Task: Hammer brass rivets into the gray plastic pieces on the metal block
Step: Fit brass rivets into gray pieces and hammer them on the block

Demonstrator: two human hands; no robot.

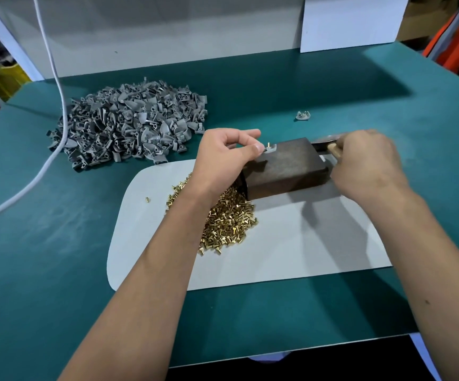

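A: Brass rivet (268,144) — where is it?
B: Standing upright in a gray plastic piece (271,149) on the dark metal block (286,166), frame center; the left hand (224,155) pinches that piece.
A: And the right hand (365,163)?
B: Blurred, curled round a wooden-handled hammer (330,145), mostly hidden. Shiny loose rivets (228,221) heap on the white mat (291,251).

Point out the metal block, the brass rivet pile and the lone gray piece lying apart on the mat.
metal block (291,163): head view, on its dark top face.
brass rivet pile (228,224): head view, middle of the heap.
lone gray piece (303,115): head view, on its body.
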